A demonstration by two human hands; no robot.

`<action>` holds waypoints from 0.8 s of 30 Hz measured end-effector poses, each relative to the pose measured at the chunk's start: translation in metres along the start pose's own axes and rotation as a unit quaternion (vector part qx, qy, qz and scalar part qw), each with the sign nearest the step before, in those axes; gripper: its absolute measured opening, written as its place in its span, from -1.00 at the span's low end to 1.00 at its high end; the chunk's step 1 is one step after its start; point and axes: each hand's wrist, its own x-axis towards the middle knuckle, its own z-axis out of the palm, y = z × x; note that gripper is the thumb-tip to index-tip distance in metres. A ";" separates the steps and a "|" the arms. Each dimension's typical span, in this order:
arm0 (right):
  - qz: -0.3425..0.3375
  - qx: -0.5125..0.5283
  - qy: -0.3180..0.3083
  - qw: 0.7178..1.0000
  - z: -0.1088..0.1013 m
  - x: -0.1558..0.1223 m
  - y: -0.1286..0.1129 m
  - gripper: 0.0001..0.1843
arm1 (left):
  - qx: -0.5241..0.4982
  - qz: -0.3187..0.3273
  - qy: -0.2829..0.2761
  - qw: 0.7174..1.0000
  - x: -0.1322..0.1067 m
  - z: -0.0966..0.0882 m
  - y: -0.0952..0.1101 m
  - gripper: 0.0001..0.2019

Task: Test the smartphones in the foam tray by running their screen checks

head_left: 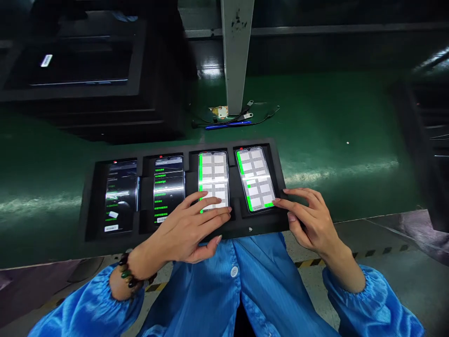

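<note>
A black foam tray (91,206) lies at the near edge of the green bench with several phones in its slots. My left hand (189,229) rests fingers out on the lower screen of the third phone (213,174), which shows a white grid with a green strip. The index fingertip of my right hand (308,217) touches the lower right corner of the fourth phone (254,178), whose grid has green along its left and bottom edges. Two left phones (121,194) (169,187) show dark menu screens. Both hands hold nothing.
A grey post (235,51) stands behind the tray, with a blue pen (228,125), cables and small metal parts at its foot. Stacked black trays (87,79) sit at the back left. More dark racks (430,135) stand at the right.
</note>
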 end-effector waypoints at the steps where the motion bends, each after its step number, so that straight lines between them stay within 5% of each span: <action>1: 0.000 -0.006 -0.001 1.000 0.000 0.003 0.000 -0.38 | -0.004 -0.005 -0.005 1.000 0.001 -0.001 -0.002 -0.60; 12: 0.046 -0.027 -0.056 0.997 0.005 0.037 0.015 -0.37 | -0.015 -0.069 -0.051 0.996 0.014 -0.010 -0.026 -0.50; 24: 0.048 -0.028 -0.081 0.995 0.009 0.086 0.044 -0.44 | 0.005 -0.126 -0.041 0.991 0.039 -0.014 -0.058 -0.46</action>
